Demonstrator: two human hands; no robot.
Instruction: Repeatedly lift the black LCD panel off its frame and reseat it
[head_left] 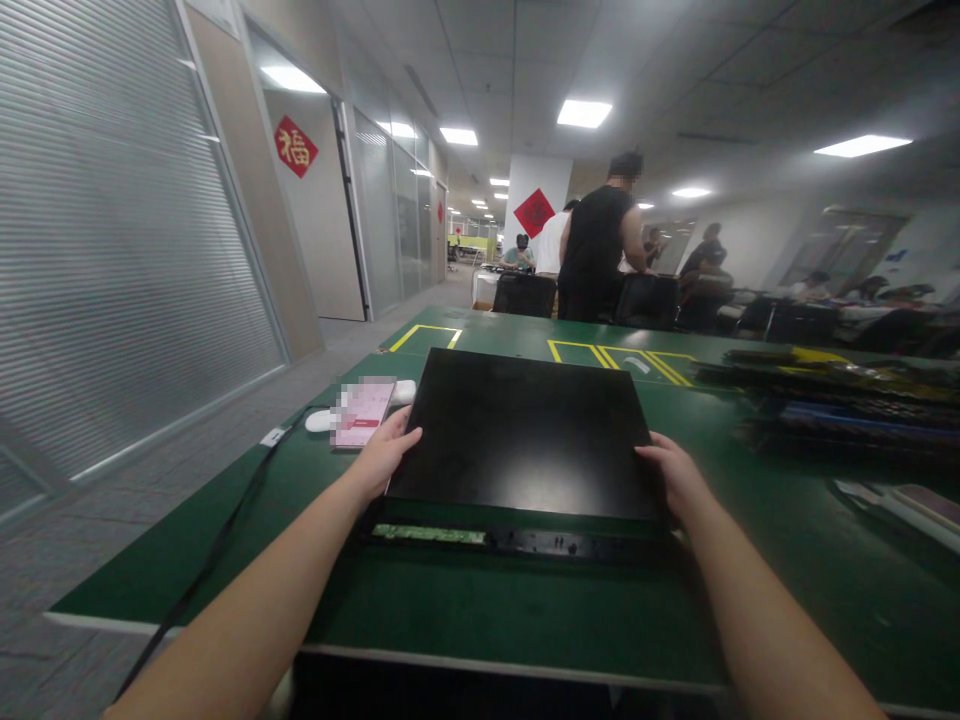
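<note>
A flat black display panel [525, 435] is held at its two sides over the green table [247, 540]. My left hand [386, 455] grips its left edge, thumb on the front face and fingers behind. On the right edge, my right hand [671, 470] does the same, its fingers mostly hidden behind the panel. Just below the panel's lower edge shows a black strip with a green circuit board [429, 534]; whether the strip is joined to the panel I cannot tell.
Left of the panel lie a phone [365, 412] with a pink screen, a white mouse-like object [321, 422] and a black cable [225, 535]. Stacked dark parts [847, 400] and another phone [930, 505] are at the right. Yellow tape [577, 345] marks the far table. Beyond it, a person [596, 250] stands among chairs.
</note>
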